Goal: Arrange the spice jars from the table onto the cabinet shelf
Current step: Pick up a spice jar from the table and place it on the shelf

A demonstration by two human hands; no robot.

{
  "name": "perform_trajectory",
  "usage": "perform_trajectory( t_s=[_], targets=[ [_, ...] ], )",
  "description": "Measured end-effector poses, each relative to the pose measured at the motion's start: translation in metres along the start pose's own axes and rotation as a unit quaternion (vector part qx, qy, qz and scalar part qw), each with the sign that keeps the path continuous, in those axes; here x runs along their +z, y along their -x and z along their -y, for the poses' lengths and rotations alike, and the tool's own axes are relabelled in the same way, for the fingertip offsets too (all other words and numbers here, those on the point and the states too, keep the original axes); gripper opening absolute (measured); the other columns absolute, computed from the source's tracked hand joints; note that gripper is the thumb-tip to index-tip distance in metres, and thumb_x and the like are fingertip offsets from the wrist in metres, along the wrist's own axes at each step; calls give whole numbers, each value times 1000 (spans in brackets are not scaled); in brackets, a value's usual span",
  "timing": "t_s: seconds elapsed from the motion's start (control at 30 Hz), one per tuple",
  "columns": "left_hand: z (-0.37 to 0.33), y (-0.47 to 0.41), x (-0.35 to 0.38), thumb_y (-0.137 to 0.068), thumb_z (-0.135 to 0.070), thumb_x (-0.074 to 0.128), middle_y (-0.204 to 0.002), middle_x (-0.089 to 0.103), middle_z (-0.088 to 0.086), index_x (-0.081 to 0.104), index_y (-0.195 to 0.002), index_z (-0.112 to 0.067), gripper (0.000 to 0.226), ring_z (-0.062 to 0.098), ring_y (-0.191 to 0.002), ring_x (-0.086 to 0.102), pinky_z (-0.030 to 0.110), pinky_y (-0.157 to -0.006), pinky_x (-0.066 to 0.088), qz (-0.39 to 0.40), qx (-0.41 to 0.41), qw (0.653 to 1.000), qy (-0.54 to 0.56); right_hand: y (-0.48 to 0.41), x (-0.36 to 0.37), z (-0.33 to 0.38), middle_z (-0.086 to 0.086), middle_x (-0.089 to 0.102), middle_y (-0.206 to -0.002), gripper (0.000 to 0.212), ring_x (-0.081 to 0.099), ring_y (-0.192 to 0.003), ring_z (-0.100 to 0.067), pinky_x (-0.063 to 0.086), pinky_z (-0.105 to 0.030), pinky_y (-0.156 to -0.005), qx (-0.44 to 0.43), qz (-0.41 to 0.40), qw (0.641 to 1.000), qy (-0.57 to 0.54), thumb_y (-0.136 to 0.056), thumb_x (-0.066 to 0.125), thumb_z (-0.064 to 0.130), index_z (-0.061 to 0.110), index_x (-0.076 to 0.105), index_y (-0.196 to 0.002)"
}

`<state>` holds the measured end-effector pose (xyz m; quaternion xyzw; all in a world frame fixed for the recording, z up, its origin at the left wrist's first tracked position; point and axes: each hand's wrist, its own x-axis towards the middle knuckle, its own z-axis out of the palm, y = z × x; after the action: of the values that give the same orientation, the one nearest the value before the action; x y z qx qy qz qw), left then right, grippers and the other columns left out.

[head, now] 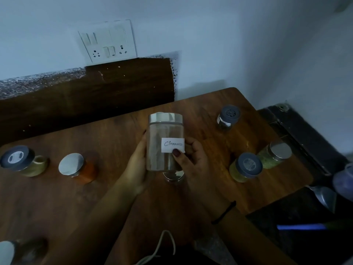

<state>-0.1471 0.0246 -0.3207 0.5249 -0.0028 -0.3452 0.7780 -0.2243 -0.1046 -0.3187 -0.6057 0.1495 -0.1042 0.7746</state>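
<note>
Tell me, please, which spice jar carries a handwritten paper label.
The tall silver-lidded jar held by the left hand and right hand; no other shows one.

small jar mostly hidden behind the held cinnamon jar, only its shiny lid showing. label: last letter curves out of sight. bottom-left jar cut by the frame edge, contents too blurred to tell.

Both forearms are bare. The right hand has dark polish on the thumbnail. A thin black thread band circles the right wrist, lower right of centre. The left hand shows one dark-polished fingertip. At bottom centre, a pale cord lies over dark clothing.
</note>
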Motion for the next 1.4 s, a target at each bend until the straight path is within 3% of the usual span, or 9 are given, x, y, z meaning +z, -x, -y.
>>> perform_trajectory(
  t_s=[0.3, 0.43, 0.57, 0.7, 0.8, 1.0, 1.1, 1.3, 1.4],
  targets=[
    [6, -7, 30, -85, -76, 26, -132, 64, 14, 53, -138, -17, 83, 28, -122, 62, 42, -98, 53, 3, 3, 999, 38, -13, -32, 7, 1, 67, -107, 38, 71, -92, -8, 57, -20, -65, -36, 43, 997, 47, -79, 67, 36, 20, 51, -110],
    [5, -2, 35, -83, -74, 34, -130, 66, 13, 58, -133, -19, 78, 27, -121, 63, 40, -99, 53, -18, 50, 998, 31, -18, -31, 6, -2, 69, -106, 45, 72, -84, -13, 55, -22, -63, -67, 68, 994, 58, -79, 71, 54, 28, 53, -110],
    [-6, 12, 30, -87, -70, 31, -127, 67, 12, 61, -131, -19, 74, 24, -118, 65, 36, -94, 55, -47, 93, 994, 23, -23, -17, 17, 9, 67, -111, 47, 70, -96, -17, 57, -30, -73, -90, 115, 987, 61, -71, 67, 72, 51, 52, -111],
    [-20, 32, 14, -86, -71, 34, -128, 66, 13, 64, -128, -20, 73, 25, -118, 64, 36, -91, 55, -87, 131, 986, 46, -28, 8, 22, 3, 62, -121, 80, 65, -109, -18, 56, -33, -83, -102, 171, 980, 9, -71, 73, 67, 22, 43, -130],
    [-35, 47, 3, -86, -71, 32, -124, 68, 13, 61, -129, -16, 75, 25, -115, 66, 37, -92, 55, -118, 168, 978, 46, -29, 29, 23, 2, 61, -128, 86, 62, -117, -19, 54, -36, -89, -79, 229, 970, -8, -65, 81, 61, 20, 44, -131],
    [-80, 75, -16, -91, -68, 27, -125, 67, 17, 71, -119, -19, 73, 28, -115, 65, 39, -95, 55, -159, 225, 961, 35, -33, 70, 47, -8, 59, -135, 74, 59, -123, -25, 54, -33, -92, -88, 356, 930, -9, -79, 76, 19, 8, 41, -144],
    [-106, 85, -21, -91, -65, 23, -120, 69, 17, 66, -122, -15, 73, 27, -111, 67, 37, -92, 57, -169, 251, 953, -9, -40, 92, 65, 2, 62, -132, 71, 61, -122, -18, 55, -29, -90, -105, 358, 928, -19, -77, 75, 19, 17, 46, -141],
    [-155, 104, -28, -101, -57, 30, -126, 67, 8, 56, -134, -14, 61, 23, -119, 63, 46, -101, 51, -279, 337, 880, -186, -53, 136, 100, -3, 62, -134, 79, 60, -123, -18, 54, -27, -91, -151, 327, 930, -77, -74, 78, 14, 11, 42, -145],
    [-171, 119, -26, -100, -39, 47, -119, 66, -4, 54, -133, -11, 44, 7, -112, 64, 24, -89, 54, -306, 423, 821, -232, -57, 157, 119, -5, 63, -131, 76, 62, -120, -18, 55, -24, -87, -176, 315, 927, -101, -75, 79, 8, 12, 45, -142]
  ],
)
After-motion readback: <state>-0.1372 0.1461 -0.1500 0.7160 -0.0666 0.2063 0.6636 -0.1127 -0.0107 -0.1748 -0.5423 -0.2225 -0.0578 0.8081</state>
